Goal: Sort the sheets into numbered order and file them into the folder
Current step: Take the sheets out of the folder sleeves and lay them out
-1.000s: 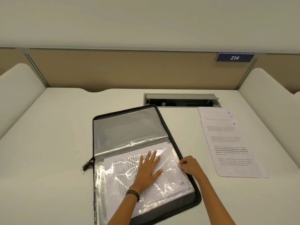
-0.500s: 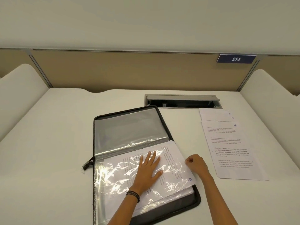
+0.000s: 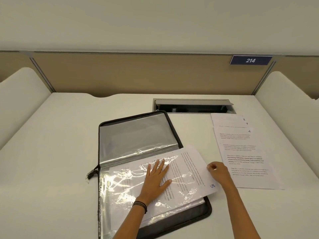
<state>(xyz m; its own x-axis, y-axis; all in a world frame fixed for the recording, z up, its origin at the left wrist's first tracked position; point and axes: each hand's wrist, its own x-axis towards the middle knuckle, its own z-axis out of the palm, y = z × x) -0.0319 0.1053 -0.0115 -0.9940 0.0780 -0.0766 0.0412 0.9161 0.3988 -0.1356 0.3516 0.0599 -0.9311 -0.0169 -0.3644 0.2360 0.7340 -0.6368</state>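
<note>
- Two hands on my feed: left hand (image 3: pixel 155 180) flat, fingers spread, on the folder (image 3: pixel 136 133) sleeve (image 3: pixel 119 185); right hand (image 3: pixel 218 171) pinches sheet 5 (image 3: pixel 191 163), partly sleeved.
- Spare sheets (image 3: pixel 241 152) lie right, beside the hatch (image 3: pixel 193 105).

folder (image 3: pixel 138 145) centre on desk (image 3: pixel 51 152) | sheets (image 3: pixel 245 152) right | hatch (image 3: pixel 193 106) behind

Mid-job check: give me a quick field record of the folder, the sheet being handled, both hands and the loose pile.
folder: open flat on the desk, clear sleeve on top
sheet 5: left part under the sleeve, right end sticking out past the folder's right edge
left hand: flat, fingers straight, pressing on the sleeve
right hand: pinches the right edge of sheet 5
loose stack: on the desk right of the folder, fanned, top sheet marked 4
filing: sheet 5 not fully seated
</note>
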